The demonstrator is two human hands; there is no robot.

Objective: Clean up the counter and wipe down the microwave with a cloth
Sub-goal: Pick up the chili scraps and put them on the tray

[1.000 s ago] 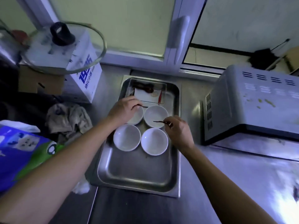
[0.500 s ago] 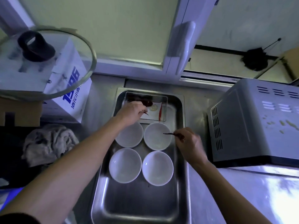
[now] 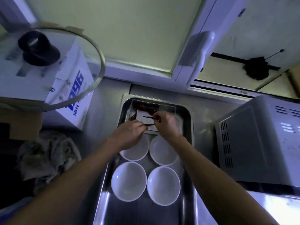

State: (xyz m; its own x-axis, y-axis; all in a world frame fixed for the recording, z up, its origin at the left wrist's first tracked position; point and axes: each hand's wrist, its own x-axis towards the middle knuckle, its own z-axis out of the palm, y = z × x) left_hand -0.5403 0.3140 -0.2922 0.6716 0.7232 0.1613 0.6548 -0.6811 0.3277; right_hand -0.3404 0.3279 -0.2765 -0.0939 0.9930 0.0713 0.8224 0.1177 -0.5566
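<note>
Here, right hand [image 3: 165, 125] pinching a dried chili [image 3: 148, 117], left hand [image 3: 129, 133] seemingly pinching another, over clear box [image 3: 168, 108] at tray's [image 3: 189, 120] far edge.

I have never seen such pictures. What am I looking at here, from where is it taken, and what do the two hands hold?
There is no machine: a person wears a camera on the head, looking down at their own arms. On the steel counter lies a metal tray with four white bowls and a clear plastic box of dried red chillies. The left hand and the right hand each pinch a chilli over that box. A microwave stands to the right, a crumpled cloth to the left.
</note>
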